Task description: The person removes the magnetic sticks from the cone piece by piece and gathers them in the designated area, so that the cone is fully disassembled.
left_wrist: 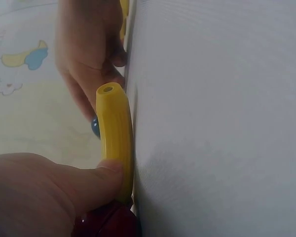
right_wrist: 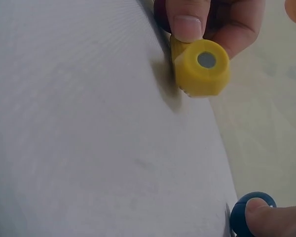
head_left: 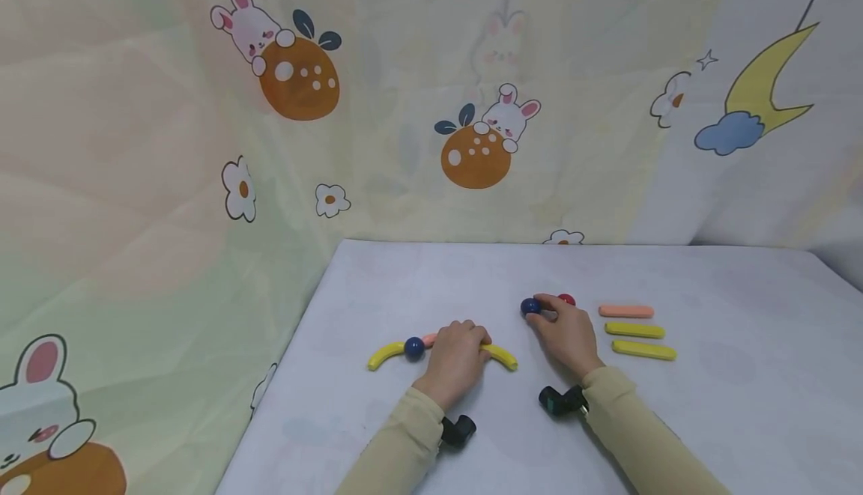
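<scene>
A joined row lies on the table: a curved yellow stick (head_left: pixel 384 356), a blue ball (head_left: pixel 414 348), a pink stick (head_left: pixel 429 339) and a second curved yellow stick (head_left: pixel 502 356). My left hand (head_left: pixel 457 360) covers its middle and grips the right-hand yellow stick, thumb (left_wrist: pixel 101 182) along its side. By that thumb, a dark red ball (left_wrist: pixel 111 221) adjoins the stick's inner end. My right hand (head_left: pixel 566 334) pinches another blue ball (head_left: pixel 530 306) between thumb and fingers, farther back and to the right. In the right wrist view the yellow stick's round end (right_wrist: pixel 206 60) faces the camera, showing a grey disc.
Behind the right hand, a red ball (head_left: pixel 567 299) is partly hidden. Right of it lie a straight pink stick (head_left: pixel 626 311) and two straight yellow sticks (head_left: pixel 634 329). A printed cloth (head_left: pixel 391 105) hangs behind the white table (head_left: pixel 755 405).
</scene>
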`<state>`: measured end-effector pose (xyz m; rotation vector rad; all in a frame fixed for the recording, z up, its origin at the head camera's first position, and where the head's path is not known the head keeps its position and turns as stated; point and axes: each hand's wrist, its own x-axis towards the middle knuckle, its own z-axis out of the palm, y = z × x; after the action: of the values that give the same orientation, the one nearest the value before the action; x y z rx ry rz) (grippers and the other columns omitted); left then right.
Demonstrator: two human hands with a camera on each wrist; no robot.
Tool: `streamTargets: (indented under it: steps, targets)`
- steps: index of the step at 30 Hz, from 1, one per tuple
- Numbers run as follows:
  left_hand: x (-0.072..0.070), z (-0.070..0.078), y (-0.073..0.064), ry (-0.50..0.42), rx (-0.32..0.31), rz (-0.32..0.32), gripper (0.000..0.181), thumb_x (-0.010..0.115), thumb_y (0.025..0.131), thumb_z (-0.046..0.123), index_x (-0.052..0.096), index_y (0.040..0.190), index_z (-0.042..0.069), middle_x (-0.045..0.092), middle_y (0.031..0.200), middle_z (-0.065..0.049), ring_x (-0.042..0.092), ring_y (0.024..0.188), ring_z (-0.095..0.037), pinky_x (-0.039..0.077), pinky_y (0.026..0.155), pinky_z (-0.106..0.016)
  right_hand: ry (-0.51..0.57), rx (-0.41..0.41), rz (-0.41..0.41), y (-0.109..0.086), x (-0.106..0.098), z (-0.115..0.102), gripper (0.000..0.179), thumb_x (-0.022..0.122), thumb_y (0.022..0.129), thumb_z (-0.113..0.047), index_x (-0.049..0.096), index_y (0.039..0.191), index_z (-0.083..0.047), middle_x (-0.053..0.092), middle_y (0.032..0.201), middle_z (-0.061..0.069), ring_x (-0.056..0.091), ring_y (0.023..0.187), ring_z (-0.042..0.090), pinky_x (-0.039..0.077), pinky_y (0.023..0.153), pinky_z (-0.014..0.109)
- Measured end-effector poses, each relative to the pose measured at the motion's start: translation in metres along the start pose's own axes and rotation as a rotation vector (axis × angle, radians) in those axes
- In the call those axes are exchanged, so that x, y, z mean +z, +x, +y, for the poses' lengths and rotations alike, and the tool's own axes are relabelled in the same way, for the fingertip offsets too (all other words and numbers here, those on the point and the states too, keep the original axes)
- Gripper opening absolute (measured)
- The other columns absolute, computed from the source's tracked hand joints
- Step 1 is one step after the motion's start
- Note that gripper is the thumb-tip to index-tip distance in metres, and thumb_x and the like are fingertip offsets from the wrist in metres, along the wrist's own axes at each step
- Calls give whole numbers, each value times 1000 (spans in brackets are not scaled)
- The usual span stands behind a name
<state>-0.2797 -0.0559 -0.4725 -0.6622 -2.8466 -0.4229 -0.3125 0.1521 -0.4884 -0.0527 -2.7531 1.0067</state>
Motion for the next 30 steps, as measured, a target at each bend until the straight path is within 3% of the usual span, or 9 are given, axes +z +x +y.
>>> streamTargets:
  steps: [6, 9, 11, 13, 19, 24, 27, 30]
  targets:
    - [1, 1, 0, -21, 10, -2, 13, 74, 87, 24, 72, 98, 17, 63, 89, 5, 55, 81, -14, 44, 75, -28, 23, 8, 27, -5, -2, 3, 48, 68, 92, -26, 56, 135, -8, 64, 124, 16, 60, 108, 34, 48, 90, 50]
    - [1, 2, 0, -63, 9, -15, 13, 73, 88, 22, 72, 99, 15, 63, 88, 5, 54, 81, -13, 44, 75, -27, 26, 11, 63, -14, -7, 4, 46, 68, 91, -27, 58, 131, -7, 67, 116, 14, 63, 92, 29, 51, 77, 41]
    - [1, 2, 0, -92, 5, -21, 12, 73, 88, 21, 72, 98, 15, 62, 87, 5, 53, 80, -13, 44, 75, -27, 26, 14, 66, -25, -11, 3, 41, 68, 91, -27, 61, 127, -8, 68, 108, 11, 60, 77, 22, 47, 65, 33]
    - [1, 4, 1, -101, -1, -21, 11, 73, 88, 21, 72, 98, 15, 61, 87, 6, 53, 81, -12, 44, 76, -27, 21, 6, 38, -37, -12, 0, 36, 68, 91, -30, 65, 121, -10, 68, 97, 5, 56, 70, 16, 43, 60, 28]
    - [4, 11, 0, -90, 34, -2, 13, 73, 89, 23, 71, 99, 16, 61, 89, 6, 55, 81, -10, 47, 77, -25, 15, -70, -74, -71, -8, -19, 26, 75, 85, -34, 73, 102, -14, 61, 75, -8, 51, 63, 9, 41, 56, 24]
    - [4, 19, -4, -121, 58, 27, 26, 75, 87, 26, 68, 110, 15, 59, 92, 6, 53, 83, -9, 47, 76, -21, -50, -92, 0, -80, -6, -22, 19, 78, 80, -22, 75, 96, -11, 57, 69, -8, 47, 60, 10, 40, 56, 24]
    - [1, 21, -5, -65, 70, 38, 42, 76, 85, 36, 63, 119, 16, 59, 99, 5, 51, 89, -10, 46, 82, -23, -101, -96, 41, -79, -7, -17, 19, 76, 80, -19, 75, 95, -7, 58, 70, -5, 47, 62, 12, 41, 58, 27]
    - [-5, 22, -5, 63, 85, 17, 47, 76, 82, 47, 64, 117, 18, 61, 102, 4, 51, 94, -14, 42, 93, -30, -132, -94, 80, -78, -9, -12, 20, 75, 79, -19, 75, 94, -6, 59, 74, -2, 50, 64, 14, 43, 60, 30]
